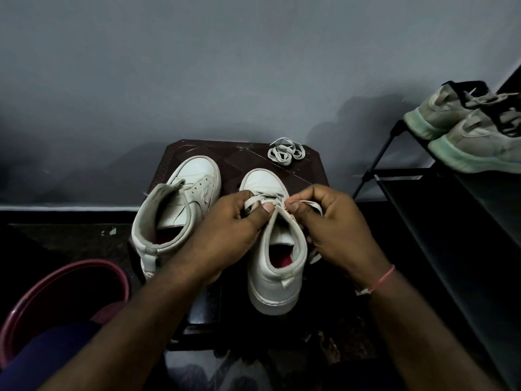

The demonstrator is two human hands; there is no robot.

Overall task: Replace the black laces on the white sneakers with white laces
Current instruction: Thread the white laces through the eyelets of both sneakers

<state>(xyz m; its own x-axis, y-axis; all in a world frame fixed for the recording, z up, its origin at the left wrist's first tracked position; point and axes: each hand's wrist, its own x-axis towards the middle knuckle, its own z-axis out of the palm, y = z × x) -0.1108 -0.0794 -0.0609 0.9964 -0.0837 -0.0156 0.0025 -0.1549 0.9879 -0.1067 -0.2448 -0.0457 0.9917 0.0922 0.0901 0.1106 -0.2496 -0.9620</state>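
Head view shows the left hand and right hand each pinching an end of the white lace partly threaded through the right sneaker on the worktop; no black laces remain on either; the left sneaker sits unlaced; the coiled lace waits far right.

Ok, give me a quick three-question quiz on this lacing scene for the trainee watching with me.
1. True or false: the left sneaker is fully laced.
2. The spare white lace lies: A on the stool; B in a drawer; C on a hook.
3. Which hands pinch the lace in the right sneaker?
Key: 1 false. 2 A. 3 Both, left hand and right hand.
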